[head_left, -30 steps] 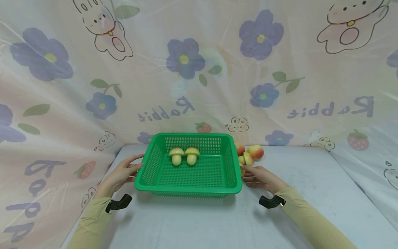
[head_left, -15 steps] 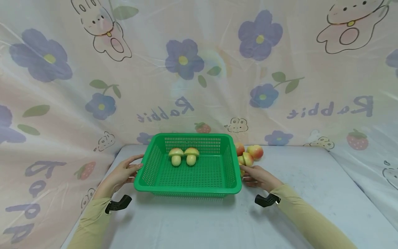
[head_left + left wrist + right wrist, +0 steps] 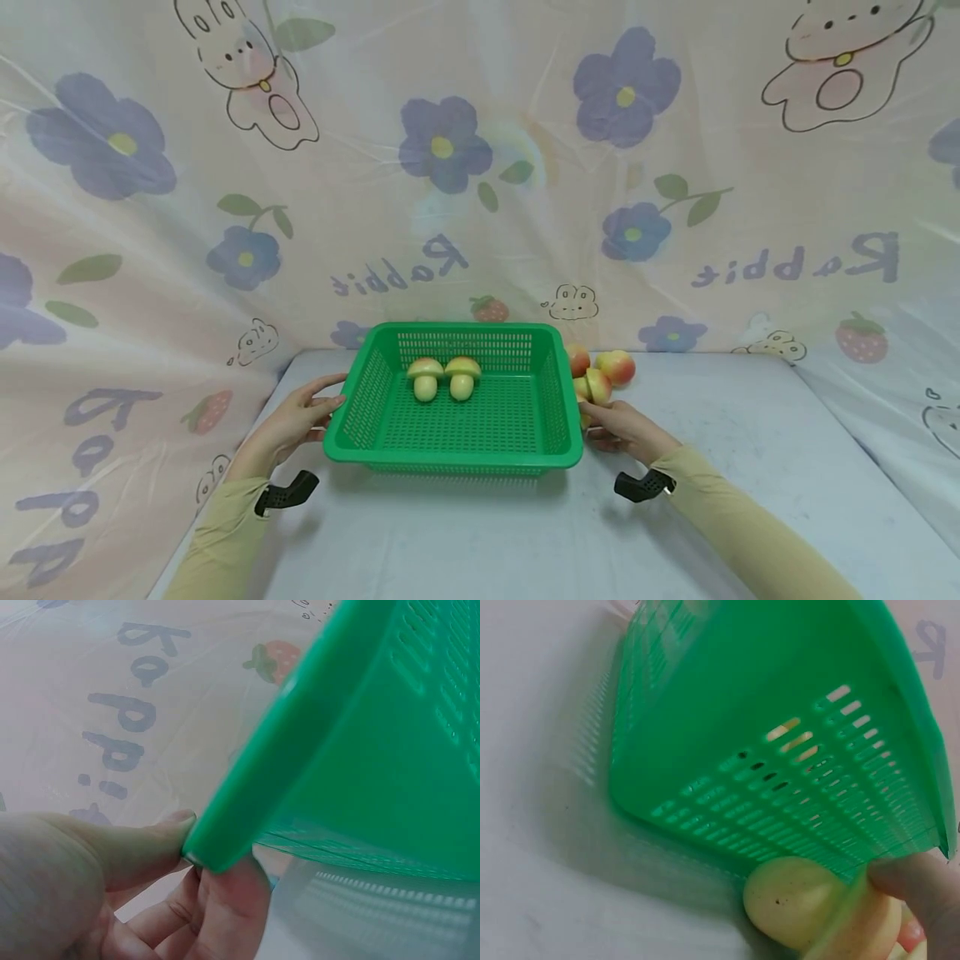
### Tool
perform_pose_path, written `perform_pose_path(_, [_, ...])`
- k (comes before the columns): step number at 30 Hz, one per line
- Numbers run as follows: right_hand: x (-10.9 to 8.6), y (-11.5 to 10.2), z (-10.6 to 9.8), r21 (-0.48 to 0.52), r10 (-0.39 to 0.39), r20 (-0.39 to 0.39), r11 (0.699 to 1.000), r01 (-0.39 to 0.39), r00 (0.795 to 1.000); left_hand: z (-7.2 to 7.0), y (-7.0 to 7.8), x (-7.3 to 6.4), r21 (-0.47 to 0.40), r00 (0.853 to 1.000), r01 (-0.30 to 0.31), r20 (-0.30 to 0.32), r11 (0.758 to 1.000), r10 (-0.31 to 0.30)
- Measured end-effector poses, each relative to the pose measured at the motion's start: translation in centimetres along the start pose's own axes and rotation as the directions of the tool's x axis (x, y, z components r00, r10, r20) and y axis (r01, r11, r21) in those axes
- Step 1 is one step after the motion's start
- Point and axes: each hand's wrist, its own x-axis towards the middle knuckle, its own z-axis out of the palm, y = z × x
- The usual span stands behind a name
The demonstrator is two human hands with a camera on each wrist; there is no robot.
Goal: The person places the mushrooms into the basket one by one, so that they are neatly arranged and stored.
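Note:
A green slotted plastic basket (image 3: 450, 460) stands on the table, with two mushroom-shaped fruits (image 3: 425, 387) lying side by side inside toward the back left. My left hand (image 3: 288, 421) pinches the basket's left rim (image 3: 247, 780), thumb outside and fingers under the edge. Just outside the basket's right wall, my right hand (image 3: 630, 429) grips another mushroom-shaped fruit (image 3: 791, 900), pale in the stem and yellow in the cap. The thumb (image 3: 911, 881) presses on its cap; the other fingers are hidden in the right wrist view.
Behind my right hand sit a further mushroom-shaped fruit (image 3: 597, 385), a round yellow-red fruit (image 3: 617, 367) and a reddish one (image 3: 577, 358) partly behind the basket. A patterned cloth (image 3: 495, 233) hangs along the back of the white table (image 3: 465, 542).
My right hand has moved slightly left, and its fingers have drawn in on the mushroom-shaped fruit beside the basket. The left hand and basket stay in place.

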Motion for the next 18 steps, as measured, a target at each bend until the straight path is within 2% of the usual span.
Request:
perform_pose_path(8, [-0.5,0.8,-0.6,-0.077,-0.013,-0.045,0.997,0.010,0.999,0.1,-0.1,-0.1,0.010,1.000,-0.003,-0.001,1.000,0.003])
perform_pose_path(18, [-1.6,1.2,-2.5,-0.164,-0.080,-0.018,0.984,0.076,0.997,0.0,-0.1,0.1,-0.002,1.000,-0.008,0.004,1.000,0.008])
